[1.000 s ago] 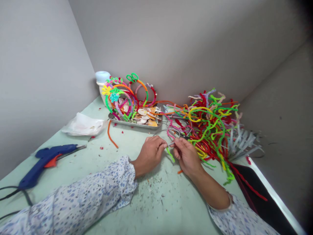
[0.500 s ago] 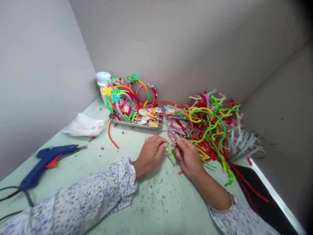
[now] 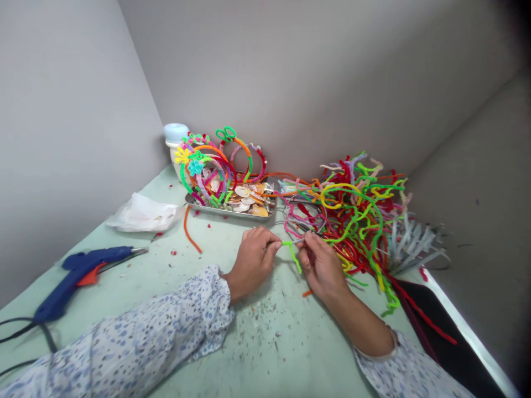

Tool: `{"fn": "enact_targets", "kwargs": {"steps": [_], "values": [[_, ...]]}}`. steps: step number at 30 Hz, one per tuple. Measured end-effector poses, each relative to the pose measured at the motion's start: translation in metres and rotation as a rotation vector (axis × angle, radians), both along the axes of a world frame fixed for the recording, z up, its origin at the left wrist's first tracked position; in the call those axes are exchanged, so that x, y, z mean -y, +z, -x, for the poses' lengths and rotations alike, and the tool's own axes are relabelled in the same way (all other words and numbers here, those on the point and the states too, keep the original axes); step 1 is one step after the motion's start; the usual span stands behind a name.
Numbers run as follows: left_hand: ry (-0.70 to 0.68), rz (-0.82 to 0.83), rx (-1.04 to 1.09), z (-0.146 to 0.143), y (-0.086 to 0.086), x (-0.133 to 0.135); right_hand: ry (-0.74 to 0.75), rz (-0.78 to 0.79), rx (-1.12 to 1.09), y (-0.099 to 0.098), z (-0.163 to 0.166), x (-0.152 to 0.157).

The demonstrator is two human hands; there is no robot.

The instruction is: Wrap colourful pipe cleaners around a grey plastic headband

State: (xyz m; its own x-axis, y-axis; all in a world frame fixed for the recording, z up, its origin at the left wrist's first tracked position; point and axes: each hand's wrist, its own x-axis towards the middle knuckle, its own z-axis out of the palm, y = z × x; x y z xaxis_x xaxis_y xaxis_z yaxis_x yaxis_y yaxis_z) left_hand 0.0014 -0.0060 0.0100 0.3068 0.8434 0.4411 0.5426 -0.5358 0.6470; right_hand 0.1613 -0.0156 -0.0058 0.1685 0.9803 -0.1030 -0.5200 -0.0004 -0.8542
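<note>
My left hand [image 3: 251, 260] and my right hand [image 3: 321, 268] meet over the pale green table [image 3: 249, 337]. Both pinch a thin grey metal band [image 3: 295, 241] between fingertips. A short green pipe cleaner [image 3: 292, 252] is wound on that band and hangs down between the hands. My left fingers grip at its wound end; my right fingers hold the band just to the right. A big tangle of coloured pipe cleaners [image 3: 357, 210] lies right behind my right hand.
A metal tray [image 3: 232, 210] with shells and finished colourful headbands [image 3: 215, 160] stands at the back. A blue glue gun [image 3: 78, 271] lies at the left, a crumpled plastic bag [image 3: 141, 213] behind it. Grey strips [image 3: 410, 243] lie at the right by a dark tray [image 3: 440, 337].
The green pipe cleaner's upper end has come up onto the band between my fingers. Both hands have shifted very slightly; everything else stays put.
</note>
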Motion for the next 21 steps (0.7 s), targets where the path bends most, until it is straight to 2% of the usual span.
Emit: {"fn": "enact_targets", "kwargs": {"steps": [11,21], "values": [[-0.032,-0.006,0.022,0.0008,0.0035,0.0028,-0.014,-0.004,-0.046,0.0018,-0.0004,0.0001],[-0.065,-0.01,0.005,0.0003,0.0025,0.0029,0.047,-0.009,0.058,0.0025,0.0032,0.0019]]}}
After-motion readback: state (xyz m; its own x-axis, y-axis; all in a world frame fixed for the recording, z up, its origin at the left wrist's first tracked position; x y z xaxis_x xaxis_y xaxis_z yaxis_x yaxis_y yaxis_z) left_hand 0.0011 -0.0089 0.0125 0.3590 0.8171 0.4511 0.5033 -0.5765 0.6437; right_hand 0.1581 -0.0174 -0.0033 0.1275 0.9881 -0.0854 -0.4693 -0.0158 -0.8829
